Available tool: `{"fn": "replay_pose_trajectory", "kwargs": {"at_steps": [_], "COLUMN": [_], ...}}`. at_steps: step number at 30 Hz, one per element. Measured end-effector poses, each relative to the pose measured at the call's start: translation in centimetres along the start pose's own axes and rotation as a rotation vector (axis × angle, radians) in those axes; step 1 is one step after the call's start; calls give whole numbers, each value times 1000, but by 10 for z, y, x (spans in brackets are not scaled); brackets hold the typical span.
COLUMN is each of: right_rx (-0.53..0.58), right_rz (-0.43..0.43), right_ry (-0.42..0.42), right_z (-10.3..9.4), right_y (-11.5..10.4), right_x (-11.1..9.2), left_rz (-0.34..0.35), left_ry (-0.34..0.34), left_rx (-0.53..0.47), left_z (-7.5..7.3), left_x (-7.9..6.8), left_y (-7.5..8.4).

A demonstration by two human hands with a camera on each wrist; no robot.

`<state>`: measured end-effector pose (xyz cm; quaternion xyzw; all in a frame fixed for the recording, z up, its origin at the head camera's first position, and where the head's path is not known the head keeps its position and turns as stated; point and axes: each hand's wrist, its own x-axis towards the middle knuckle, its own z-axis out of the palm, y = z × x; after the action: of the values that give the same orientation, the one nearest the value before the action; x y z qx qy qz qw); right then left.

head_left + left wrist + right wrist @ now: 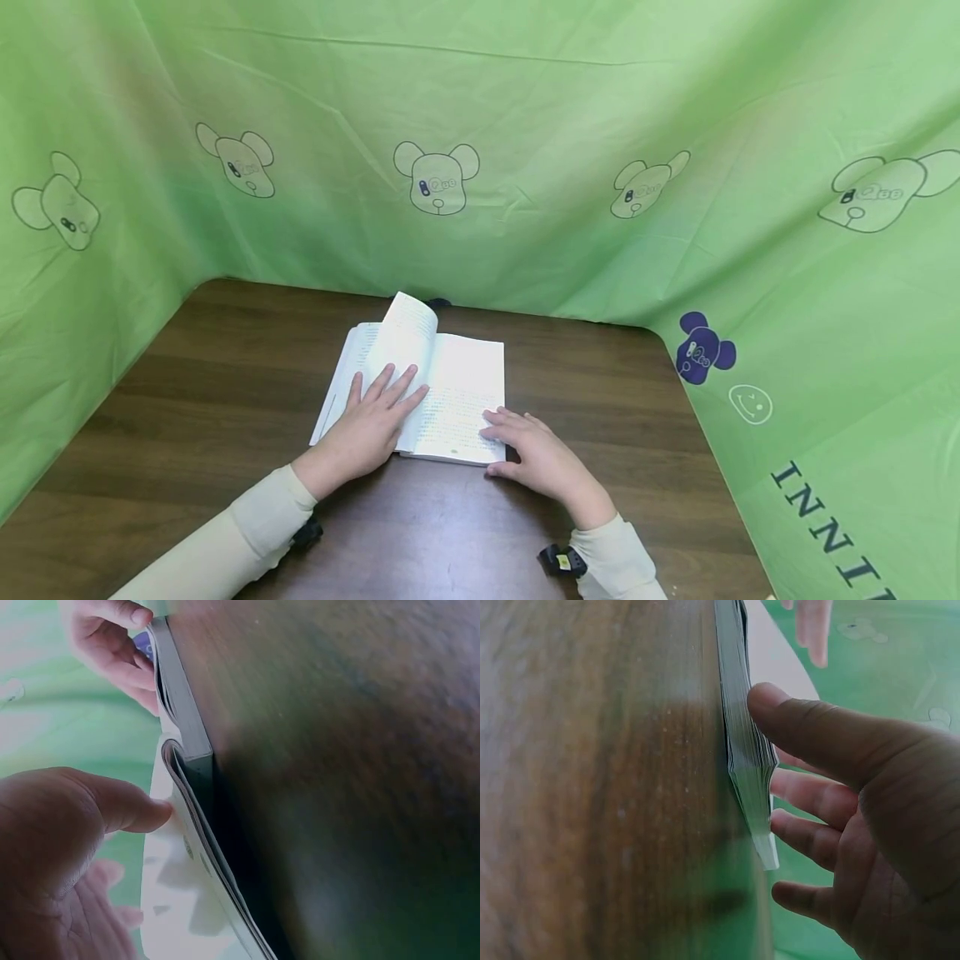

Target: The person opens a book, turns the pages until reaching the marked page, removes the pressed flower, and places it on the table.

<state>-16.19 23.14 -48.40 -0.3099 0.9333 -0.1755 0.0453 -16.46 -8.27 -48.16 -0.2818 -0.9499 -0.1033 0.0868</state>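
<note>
An open book (463, 400) with printed text lies on the table. At its left half, a turned page (408, 321) curls up at the top. My left hand (369, 429) lies over that page, fingers spread and straight. In the left wrist view its thumb (142, 810) is right at the lower edge of the book's left half. My right hand (542, 457) is at the lower right corner of the book, fingertips over the right page's edge. The right wrist view shows that thumb (780, 709) against the page edges (742, 712), with the fingers extended loosely beside them.
The brown wooden table (225, 375) extends around the book. Green cloth (525, 100) printed with bear heads hangs behind the table and along both sides. Black wrist devices (562, 561) sit at both of my sleeves.
</note>
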Motion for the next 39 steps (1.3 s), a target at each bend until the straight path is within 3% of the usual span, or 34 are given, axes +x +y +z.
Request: {"fn": "replay_pose_trajectory", "kwargs": {"at_steps": [6, 12, 16, 26, 39], "right_rx": [1, -3, 3, 13, -40], "right_rz": [-2, 4, 4, -12, -114], "right_ry": [4, -2, -6, -3, 68], "right_z": [-1, -3, -3, -3, -2], "right_y": [0, 0, 0, 0, 1], "right_x": [0, 1, 1, 0, 3], "left_rz": [-10, -72, -116, -195, -215], "left_ry": [-88, -178, -202, -221, -151], "left_rx": [-68, -128, -148, -212, -169], "left_z": [-2, -3, -5, -6, 2], "left_x": [-1, -1, -1, -3, 0], "left_y": [-2, -4, -4, -3, 6]}}
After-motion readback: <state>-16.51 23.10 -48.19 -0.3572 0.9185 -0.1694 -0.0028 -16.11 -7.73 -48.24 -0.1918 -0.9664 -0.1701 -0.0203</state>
